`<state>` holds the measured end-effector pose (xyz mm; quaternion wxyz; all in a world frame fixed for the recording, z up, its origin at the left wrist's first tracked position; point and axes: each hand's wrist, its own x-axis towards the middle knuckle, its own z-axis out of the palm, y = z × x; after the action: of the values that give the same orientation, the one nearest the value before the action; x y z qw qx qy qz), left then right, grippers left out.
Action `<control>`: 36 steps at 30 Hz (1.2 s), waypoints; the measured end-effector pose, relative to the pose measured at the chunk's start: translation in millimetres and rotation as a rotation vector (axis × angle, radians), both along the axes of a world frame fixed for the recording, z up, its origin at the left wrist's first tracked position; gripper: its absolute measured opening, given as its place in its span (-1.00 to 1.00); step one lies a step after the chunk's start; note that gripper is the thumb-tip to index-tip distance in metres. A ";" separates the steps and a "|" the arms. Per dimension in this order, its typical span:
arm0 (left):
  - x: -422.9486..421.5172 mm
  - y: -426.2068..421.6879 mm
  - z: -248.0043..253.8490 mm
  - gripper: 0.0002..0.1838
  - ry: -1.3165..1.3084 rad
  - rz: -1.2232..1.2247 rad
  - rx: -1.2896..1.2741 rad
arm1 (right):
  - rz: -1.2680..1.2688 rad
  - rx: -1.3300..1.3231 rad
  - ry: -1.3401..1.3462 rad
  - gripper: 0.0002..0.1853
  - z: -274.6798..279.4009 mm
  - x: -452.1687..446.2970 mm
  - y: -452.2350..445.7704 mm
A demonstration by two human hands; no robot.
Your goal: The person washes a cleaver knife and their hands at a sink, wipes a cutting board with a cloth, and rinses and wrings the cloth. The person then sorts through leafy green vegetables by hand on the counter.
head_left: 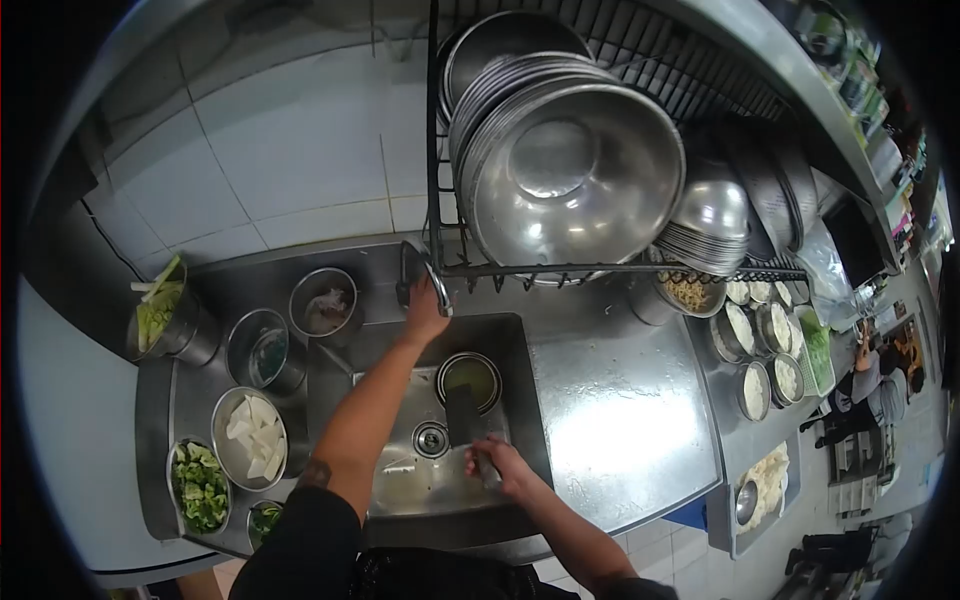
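The right hand [503, 466] clasps the cleaver [461, 414] — blade pointing away, toward the bowl [495, 379]; the left hand [427, 316], grip unclear, touches the tap [441, 293].

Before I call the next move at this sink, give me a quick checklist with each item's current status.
1. Right hand grip on the cleaver: ok, closed around its handle.
2. Left hand at the faucet: ok.
3. Water running: cannot tell, no clear stream shows.
4. Blade clear of the round metal container in the sink: cannot tell, they overlap in this view.
5. Drain uncovered: ok, nothing lies over it.
6. Bowl of cut white pieces outside the sink: ok, on the counter to its left.
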<state>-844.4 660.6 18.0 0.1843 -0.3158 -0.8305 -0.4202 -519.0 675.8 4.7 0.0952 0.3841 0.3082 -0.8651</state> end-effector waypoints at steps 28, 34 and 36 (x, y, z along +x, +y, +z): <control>164.1 -60.2 -94.4 -0.72 -1.707 0.064 0.387 | 0.172 0.512 -0.334 -0.57 -287.0 -14.4 16.7; 152.1 -58.3 -82.6 -0.69 -1.734 0.078 0.486 | 0.143 0.909 -0.502 -0.52 -290.2 -22.4 1.7; 141.7 -52.7 -88.2 -0.68 -1.713 0.042 0.513 | 0.037 1.054 -0.463 -0.54 -283.8 -30.8 -2.5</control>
<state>-702.6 607.9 -70.2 -0.4264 0.1724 -0.5695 -0.6813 -549.8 673.3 -279.1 -0.0290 0.5534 0.6756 -0.4863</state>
